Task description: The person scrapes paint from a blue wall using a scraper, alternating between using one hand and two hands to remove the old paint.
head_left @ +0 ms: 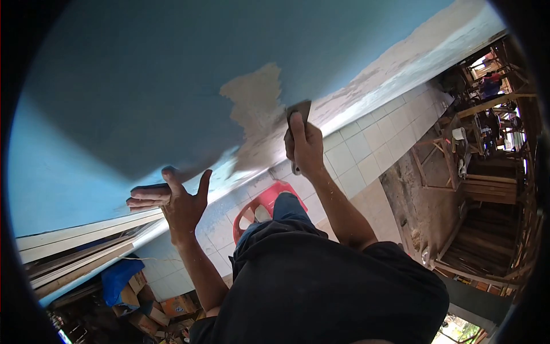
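A blue painted wall fills the upper part of the head view, with a bare, paint-free patch in its middle. My right hand grips a flat scraper, thumb along its blade, right beside the edge of that patch. The scraper's blade is at or very near the wall; contact is hard to make out. Further left, my left hand is open with fingers spread, at the wall near its lower edge. Whether its fingertips press on the wall cannot be told.
Beneath me is a red plastic chair on a tiled floor. Cardboard boxes and a blue plastic sheet lie at the lower left. Wooden frames and stacked timber stand at the right.
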`<state>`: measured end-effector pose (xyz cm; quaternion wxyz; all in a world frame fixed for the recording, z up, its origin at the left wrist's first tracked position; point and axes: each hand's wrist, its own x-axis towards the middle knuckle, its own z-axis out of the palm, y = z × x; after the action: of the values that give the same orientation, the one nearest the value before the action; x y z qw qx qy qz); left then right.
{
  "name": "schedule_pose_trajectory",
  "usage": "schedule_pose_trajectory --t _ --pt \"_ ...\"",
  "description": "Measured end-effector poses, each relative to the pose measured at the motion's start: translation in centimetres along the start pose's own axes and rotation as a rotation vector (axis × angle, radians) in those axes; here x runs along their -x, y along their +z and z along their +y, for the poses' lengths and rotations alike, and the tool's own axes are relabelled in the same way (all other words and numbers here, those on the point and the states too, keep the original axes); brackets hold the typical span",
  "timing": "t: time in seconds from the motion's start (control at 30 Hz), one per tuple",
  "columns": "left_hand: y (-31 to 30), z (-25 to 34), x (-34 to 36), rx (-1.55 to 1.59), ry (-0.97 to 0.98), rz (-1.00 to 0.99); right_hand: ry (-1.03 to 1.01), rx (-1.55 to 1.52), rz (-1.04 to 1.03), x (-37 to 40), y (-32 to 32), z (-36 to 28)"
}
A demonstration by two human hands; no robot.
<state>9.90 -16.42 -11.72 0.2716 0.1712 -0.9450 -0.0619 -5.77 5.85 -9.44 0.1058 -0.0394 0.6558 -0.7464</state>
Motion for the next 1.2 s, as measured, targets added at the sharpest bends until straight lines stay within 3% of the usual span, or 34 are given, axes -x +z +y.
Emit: schedule_pose_trajectory --t 0.17,0.23,0.3,0.4,0.47,0.57,0.63,0.73,0.8,0.87,0.93,1.07,1.1,1.2 --pt "-0.5 0.7 -0.5 -0.155 -0.014 0.058 0.075 -0.021 -0.024 0.4 -0.5 0.8" --pt "0.3 -0.2 0.1 0.098 -0.107 -0.069 0.094 -0.018 -0.006 0.6 -0.5 0.4" --pt "0.1 0.0 0.2 0.126 -0.107 -0.104 0.07 0.0 0.024 0.6 -0.4 0.6" --pt "-1.9 1.7 -1.0 -0.175 0.019 0.024 0.046 0.016 0.013 0.4 -0.3 0.9" --pt "-2.4 2.6 -1.9 -0.434 -0.014 0.117 0.045 -0.017 -0.014 0.3 -0.3 0.0" --pt "0.2 0.0 0.4 0.012 -0.067 -0.061 0.033 -0.038 -0.032 0.3 -0.4 -0.8" --pt "-0.8 0.6 -0.4 0.049 -0.052 -0.075 0.097 0.007 0.018 0.5 -0.5 0.4" --pt "-2.2 1.8 -1.4 -0.213 0.046 0.064 0.078 0.006 0.016 0.4 -0.1 0.3" --pt "-1.4 1.2 -0.9 -0.253 0.048 0.08 0.002 0.013 0.001 0.1 -0.2 -0.9" --pt "-0.1 0.2 -0.2 -0.037 0.029 0.033 0.043 -0.003 -0.003 0.3 -0.5 -0.8" --pt "-1.4 1.2 -1.7 -0.238 0.12 0.132 0.046 0.044 0.038 0.2 -0.6 0.3" --pt "-1.6 1.1 -1.6 -0.19 0.117 0.11 0.158 0.008 -0.007 0.7 -1.1 -0.4" --pt "-1.5 2.0 -1.4 -0.35 0.041 0.187 0.156 0.011 -0.007 0.9 -1.0 -0.7" --pt "-1.7 1.5 -1.0 -0.073 0.033 0.016 0.122 0.007 0.024 0.8 -0.7 0.0"
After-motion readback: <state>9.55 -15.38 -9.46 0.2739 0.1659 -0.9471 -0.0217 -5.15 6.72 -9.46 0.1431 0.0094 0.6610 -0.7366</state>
